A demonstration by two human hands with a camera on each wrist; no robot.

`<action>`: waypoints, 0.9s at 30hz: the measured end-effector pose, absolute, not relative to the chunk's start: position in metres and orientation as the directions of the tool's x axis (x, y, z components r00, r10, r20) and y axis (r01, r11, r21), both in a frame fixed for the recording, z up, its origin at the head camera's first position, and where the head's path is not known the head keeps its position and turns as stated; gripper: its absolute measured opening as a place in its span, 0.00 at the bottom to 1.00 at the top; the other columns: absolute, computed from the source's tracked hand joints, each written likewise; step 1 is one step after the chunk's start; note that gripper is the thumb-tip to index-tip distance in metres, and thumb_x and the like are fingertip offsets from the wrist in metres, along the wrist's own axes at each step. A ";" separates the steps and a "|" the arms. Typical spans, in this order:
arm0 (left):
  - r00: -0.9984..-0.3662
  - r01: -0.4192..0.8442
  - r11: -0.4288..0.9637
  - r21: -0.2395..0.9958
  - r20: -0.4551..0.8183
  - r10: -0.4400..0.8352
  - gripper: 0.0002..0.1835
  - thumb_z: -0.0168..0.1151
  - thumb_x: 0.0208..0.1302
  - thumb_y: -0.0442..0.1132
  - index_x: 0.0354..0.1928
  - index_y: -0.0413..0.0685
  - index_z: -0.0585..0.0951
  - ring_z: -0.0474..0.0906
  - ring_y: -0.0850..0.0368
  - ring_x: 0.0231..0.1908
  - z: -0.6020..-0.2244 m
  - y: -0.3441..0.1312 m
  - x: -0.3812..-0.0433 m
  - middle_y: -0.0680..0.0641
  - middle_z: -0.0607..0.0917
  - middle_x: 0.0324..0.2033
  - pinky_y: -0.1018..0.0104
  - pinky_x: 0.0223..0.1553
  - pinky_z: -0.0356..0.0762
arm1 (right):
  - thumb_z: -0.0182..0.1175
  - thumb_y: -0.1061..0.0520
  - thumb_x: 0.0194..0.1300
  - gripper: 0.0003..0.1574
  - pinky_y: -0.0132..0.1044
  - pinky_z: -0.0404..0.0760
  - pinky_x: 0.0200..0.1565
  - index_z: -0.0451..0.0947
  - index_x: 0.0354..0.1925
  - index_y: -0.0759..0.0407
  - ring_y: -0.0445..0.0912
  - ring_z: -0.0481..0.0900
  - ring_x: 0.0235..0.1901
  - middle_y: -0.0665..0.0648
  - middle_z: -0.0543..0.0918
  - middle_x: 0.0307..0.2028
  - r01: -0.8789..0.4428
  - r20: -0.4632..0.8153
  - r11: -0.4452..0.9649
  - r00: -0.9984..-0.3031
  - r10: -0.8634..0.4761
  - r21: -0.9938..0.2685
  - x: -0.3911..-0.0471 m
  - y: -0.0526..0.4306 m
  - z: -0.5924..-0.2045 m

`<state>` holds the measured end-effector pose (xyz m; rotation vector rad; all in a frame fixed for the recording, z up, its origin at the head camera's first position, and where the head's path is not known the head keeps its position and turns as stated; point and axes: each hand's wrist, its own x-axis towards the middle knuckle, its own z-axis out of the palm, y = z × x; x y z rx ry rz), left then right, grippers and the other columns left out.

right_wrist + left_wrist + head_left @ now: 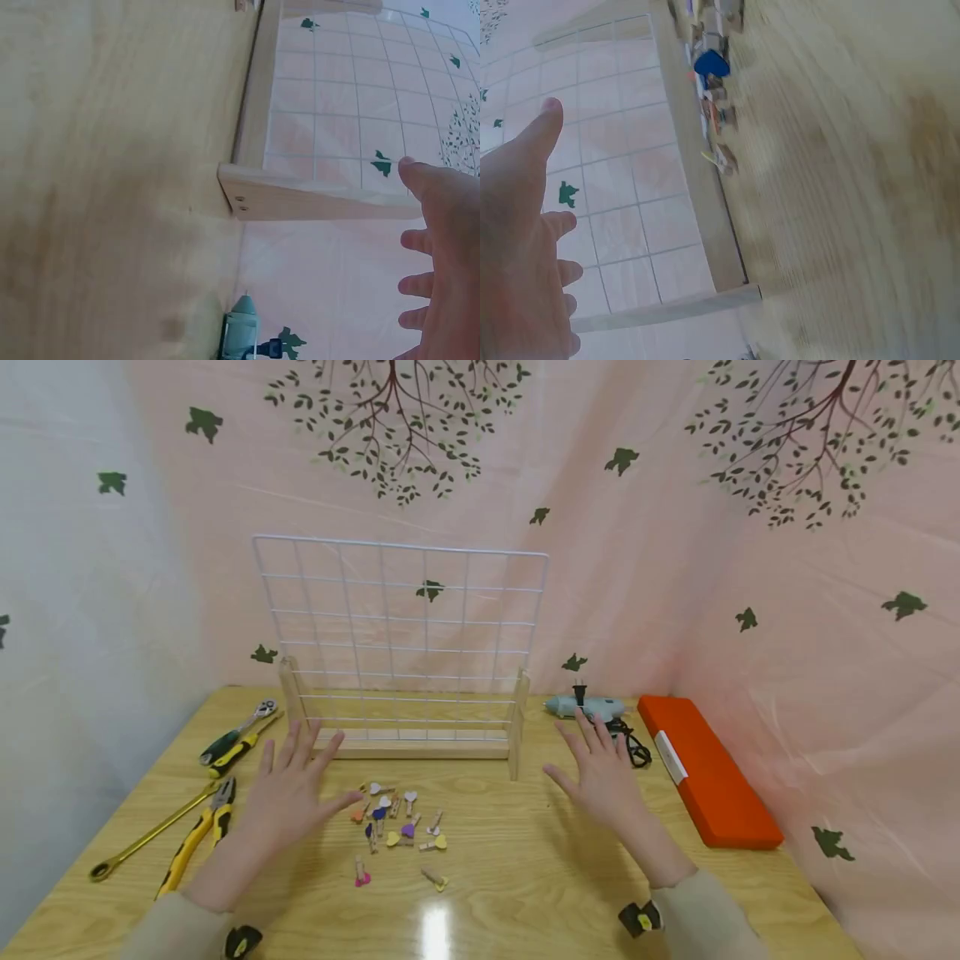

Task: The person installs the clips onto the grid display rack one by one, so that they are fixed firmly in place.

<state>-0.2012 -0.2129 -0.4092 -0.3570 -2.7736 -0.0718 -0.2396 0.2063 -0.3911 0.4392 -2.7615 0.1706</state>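
Note:
Both hands are held over the table with fingers spread, holding nothing. My left hand [288,793] is left of a loose group of small wooden clothespins [408,831] with coloured heart tops. On the other side, my right hand [603,781] is in front of a glue gun [600,706]. Between and behind the hands stands a white wire grid [405,610] in a wooden stand [420,752]. A blue-heart clothespin [712,63] shows in the left wrist view. In the right wrist view, the thumb overlaps the grid, and the stand's side board [300,196] has two screws.
On the left lie a ratchet [238,732], a screwdriver [245,750], a yellow-handled pair of pliers [198,835] and a gold wrench [153,833]. An orange case [708,772] sits at the right, by the cord [637,752]. A printed curtain [600,568] hangs behind the table.

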 end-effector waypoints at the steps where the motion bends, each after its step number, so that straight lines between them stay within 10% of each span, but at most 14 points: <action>1: -0.908 0.260 0.965 -0.001 0.339 0.245 0.47 0.42 0.51 0.74 0.68 0.54 0.52 0.34 0.40 0.67 -0.409 -0.214 -0.203 0.43 0.35 0.68 0.45 0.62 0.21 | 0.43 0.28 0.58 0.45 0.63 0.44 0.60 0.47 0.68 0.41 0.56 0.38 0.68 0.56 0.44 0.69 -0.317 0.350 0.946 -0.895 -0.277 -0.062 -0.243 0.206 -0.389; 12: -0.889 0.419 0.907 0.047 0.223 0.399 0.51 0.52 0.50 0.68 0.69 0.48 0.48 0.30 0.46 0.67 -0.427 -0.222 -0.219 0.43 0.41 0.68 0.42 0.63 0.38 | 0.48 0.32 0.58 0.48 0.63 0.45 0.60 0.41 0.69 0.43 0.56 0.39 0.67 0.56 0.43 0.69 -0.421 0.430 0.894 -0.842 -0.325 -0.149 -0.293 0.203 -0.373; 21: -0.817 0.575 0.789 0.217 0.186 0.545 0.42 0.62 0.51 0.52 0.64 0.39 0.60 0.61 0.37 0.59 -0.458 -0.223 -0.237 0.37 0.65 0.60 0.44 0.57 0.59 | 0.55 0.39 0.58 0.54 0.60 0.56 0.58 0.27 0.66 0.31 0.56 0.47 0.66 0.51 0.39 0.69 -0.424 0.268 0.677 -0.906 -0.328 -0.602 -0.325 0.182 -0.389; 27: -0.776 0.630 0.720 0.293 0.189 0.602 0.31 0.62 0.53 0.42 0.59 0.37 0.67 0.70 0.41 0.51 -0.464 -0.224 -0.251 0.37 0.73 0.52 0.49 0.51 0.68 | 0.56 0.51 0.60 0.52 0.55 0.66 0.53 0.32 0.69 0.44 0.59 0.55 0.63 0.61 0.47 0.68 -0.426 0.284 0.445 -0.892 -0.351 -0.788 -0.326 0.166 -0.389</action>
